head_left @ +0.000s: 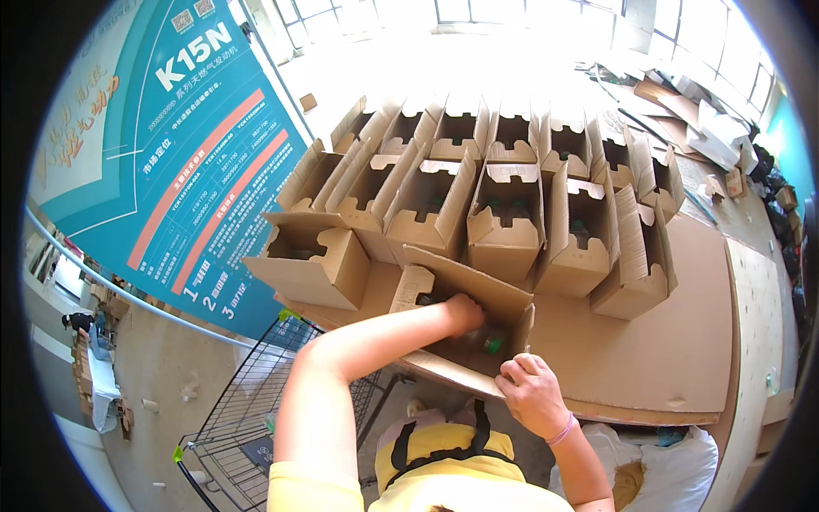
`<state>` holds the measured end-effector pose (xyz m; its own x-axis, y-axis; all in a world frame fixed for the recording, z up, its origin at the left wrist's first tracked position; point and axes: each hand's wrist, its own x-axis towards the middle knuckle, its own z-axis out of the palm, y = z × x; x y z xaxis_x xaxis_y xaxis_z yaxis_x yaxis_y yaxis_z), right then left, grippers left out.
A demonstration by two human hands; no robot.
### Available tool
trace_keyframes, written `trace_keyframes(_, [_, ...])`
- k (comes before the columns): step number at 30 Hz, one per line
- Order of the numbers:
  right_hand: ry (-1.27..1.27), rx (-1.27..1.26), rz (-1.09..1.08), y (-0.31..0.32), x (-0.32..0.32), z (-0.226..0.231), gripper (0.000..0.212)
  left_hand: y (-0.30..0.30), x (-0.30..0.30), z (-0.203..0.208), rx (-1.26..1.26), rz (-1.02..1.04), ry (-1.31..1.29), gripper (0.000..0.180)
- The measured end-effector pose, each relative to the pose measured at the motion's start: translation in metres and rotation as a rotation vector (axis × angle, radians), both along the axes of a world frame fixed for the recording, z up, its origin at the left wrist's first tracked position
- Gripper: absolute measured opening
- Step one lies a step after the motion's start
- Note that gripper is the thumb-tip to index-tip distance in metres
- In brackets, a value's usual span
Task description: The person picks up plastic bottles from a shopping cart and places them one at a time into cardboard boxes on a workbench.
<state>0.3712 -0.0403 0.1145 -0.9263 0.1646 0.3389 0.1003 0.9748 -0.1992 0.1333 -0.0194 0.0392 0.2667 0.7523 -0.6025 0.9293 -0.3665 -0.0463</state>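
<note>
An open brown cardboard box (461,282) sits at the near edge of a cardboard-covered surface, right in front of me. My left hand (465,311) reaches down into it, fingers curled by a bottle with a green cap (492,344); whether it grips the bottle is hidden. My right hand (533,394) holds the box's near flap (444,369) at its right end.
Several open cardboard boxes (503,213) stand in rows behind, some with bottles inside. A flat cardboard sheet (648,341) covers the surface. A wire shopping cart (247,427) is at lower left. A large teal banner (179,145) hangs left. Flattened cartons (682,111) pile up at far right.
</note>
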Motion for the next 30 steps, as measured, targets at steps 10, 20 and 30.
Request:
trace_keyframes(10, [-0.01, 0.011, 0.035, 0.002, -0.008, -0.005, 0.028, -0.024, -0.008, -0.021, 0.417, 0.095, -0.131, 0.008])
trace_keyframes(20, [0.007, -0.116, -0.196, -0.013, -0.021, 0.015, 0.015, -0.239, -0.069, 0.069, 1.44, 0.982, -0.873, 0.016])
trace_keyframes(30, [-0.132, -0.029, -0.296, -0.012, -0.028, 0.02, 0.012, -0.636, -0.133, -0.288, 0.877, 2.382, -0.072, 0.011])
